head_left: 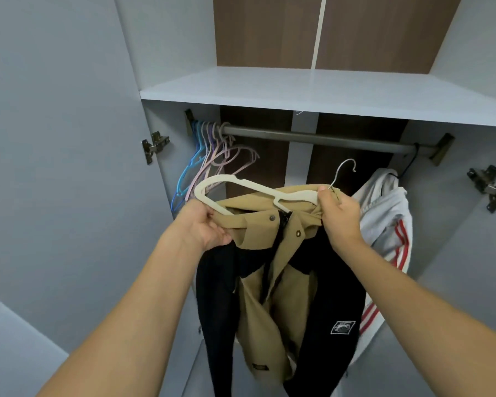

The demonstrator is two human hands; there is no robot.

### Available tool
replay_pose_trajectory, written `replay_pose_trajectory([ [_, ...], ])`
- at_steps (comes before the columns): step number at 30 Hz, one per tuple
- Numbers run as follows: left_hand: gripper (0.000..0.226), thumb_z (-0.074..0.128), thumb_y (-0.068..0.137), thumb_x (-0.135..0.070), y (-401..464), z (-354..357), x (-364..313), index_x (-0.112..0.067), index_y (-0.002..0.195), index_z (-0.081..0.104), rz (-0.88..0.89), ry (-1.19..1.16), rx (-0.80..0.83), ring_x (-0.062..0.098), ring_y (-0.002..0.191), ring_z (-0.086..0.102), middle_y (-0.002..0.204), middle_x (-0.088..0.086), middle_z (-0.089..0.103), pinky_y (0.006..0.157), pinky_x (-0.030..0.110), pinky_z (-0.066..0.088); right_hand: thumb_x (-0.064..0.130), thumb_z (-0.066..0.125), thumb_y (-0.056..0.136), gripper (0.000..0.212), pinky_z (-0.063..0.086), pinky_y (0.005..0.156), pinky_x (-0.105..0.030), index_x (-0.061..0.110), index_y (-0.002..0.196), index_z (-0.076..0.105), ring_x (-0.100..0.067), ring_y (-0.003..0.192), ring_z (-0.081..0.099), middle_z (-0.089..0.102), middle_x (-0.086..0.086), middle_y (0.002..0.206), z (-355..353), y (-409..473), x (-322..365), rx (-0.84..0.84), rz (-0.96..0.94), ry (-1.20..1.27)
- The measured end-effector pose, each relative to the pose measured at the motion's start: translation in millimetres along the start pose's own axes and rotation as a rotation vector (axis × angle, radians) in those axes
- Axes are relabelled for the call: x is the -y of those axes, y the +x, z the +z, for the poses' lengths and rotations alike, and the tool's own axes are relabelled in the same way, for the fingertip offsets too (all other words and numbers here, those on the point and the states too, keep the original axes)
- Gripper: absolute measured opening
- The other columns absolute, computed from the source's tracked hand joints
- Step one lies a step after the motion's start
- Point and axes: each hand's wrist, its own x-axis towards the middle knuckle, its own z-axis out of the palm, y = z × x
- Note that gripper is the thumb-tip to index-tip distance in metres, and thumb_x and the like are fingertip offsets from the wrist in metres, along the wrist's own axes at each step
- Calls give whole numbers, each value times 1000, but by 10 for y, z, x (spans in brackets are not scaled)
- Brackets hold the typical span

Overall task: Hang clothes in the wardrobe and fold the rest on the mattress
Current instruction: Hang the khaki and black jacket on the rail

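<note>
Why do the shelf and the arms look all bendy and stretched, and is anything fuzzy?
Head view: the wide lens bows the shelf and rail and stretches the forearms toward the corners; light is soft and even, without glare; the left hand, right hand and cream hanger look fairly sharp, while the tan-and-black jacket goes slightly soft lower down.

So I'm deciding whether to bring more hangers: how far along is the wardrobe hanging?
Done: one white garment with red stripes hangs on the rail. In hand: the left hand and right hand are fitting a tan-and-black jacket onto a cream hanger, not yet hooked on. Left: hooking it up. Spare hangers wait at the rail's left end. The mattress isn't in view.
</note>
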Motion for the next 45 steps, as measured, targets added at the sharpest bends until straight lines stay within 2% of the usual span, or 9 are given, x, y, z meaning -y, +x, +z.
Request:
replay_pose_trajectory([
  [6, 65, 56, 78, -71, -144, 149, -222, -12, 94, 77, 115, 139, 270, 34, 83, 73, 99, 12, 75, 69, 44, 57, 34, 56, 95, 28, 51, 55, -18, 14, 82, 70, -5, 63, 64, 66, 6, 68, 40, 29, -106, -87, 97, 66],
  [10, 43, 62, 87, -57, -221, 179, -310, -17, 98, 75, 193, 194, 296, 29, 81, 73, 102, 8, 73, 67, 40, 58, 33, 55, 94, 29, 46, 49, -13, 17, 74, 67, 1, 57, 61, 64, 12, 58, 116, 3, -141, -86, 107, 65],
  [15, 80, 56, 72, -83, -332, 99, -331, -17, 113, 74, 277, 233, 446, 34, 105, 68, 119, 13, 70, 86, 44, 55, 23, 53, 93, 30, 42, 48, -10, -1, 81, 66, -10, 60, 55, 60, -3, 69, 248, 54, -121, -123, 93, 47],
  [20, 39, 67, 88, -49, -351, 22, -302, -19, 111, 73, 372, 214, 435, 33, 102, 69, 118, 13, 70, 87, 47, 57, 20, 53, 91, 28, 39, 47, -13, -2, 76, 60, -5, 55, 49, 55, -2, 65, 300, 82, -35, -114, 54, 38],
  [25, 68, 63, 69, -77, -311, -69, -351, -19, 101, 77, 279, 167, 370, 30, 97, 68, 112, 11, 71, 82, 40, 53, 21, 54, 91, 26, 37, 43, -11, 14, 65, 53, 4, 45, 46, 51, 5, 59, 304, 88, 20, -91, 23, 52],
  [29, 25, 61, 89, -36, -281, -31, -281, -15, 88, 74, 299, 135, 251, 28, 82, 68, 99, 11, 67, 78, 38, 53, 22, 54, 91, 26, 40, 46, -14, 15, 67, 54, 2, 47, 47, 52, 4, 60, 235, 91, 33, -68, 23, 52],
  [33, 31, 62, 95, -35, -293, 153, -137, -13, 116, 64, 373, 50, 169, 31, 88, 73, 104, 14, 74, 74, 44, 61, 19, 53, 92, 29, 38, 44, -15, 16, 64, 50, 1, 44, 44, 48, 5, 57, 169, 102, 122, -130, 26, 83],
  [36, 14, 55, 97, -18, -256, 287, -169, -11, 99, 66, 463, -16, -26, 28, 68, 71, 83, 12, 73, 59, 35, 58, 18, 53, 93, 26, 37, 43, -13, 16, 67, 51, 3, 44, 44, 49, 5, 59, 142, 80, 197, -157, -1, 94],
  [45, 31, 44, 95, -12, -64, 205, -496, 9, 109, 62, 658, 1233, -443, 41, 101, 63, 103, 23, 64, 76, 42, 50, 22, 52, 98, 14, 40, 57, -5, 19, 85, 52, 6, 66, 53, 55, 4, 77, -12, -92, 344, -106, -201, -16],
])
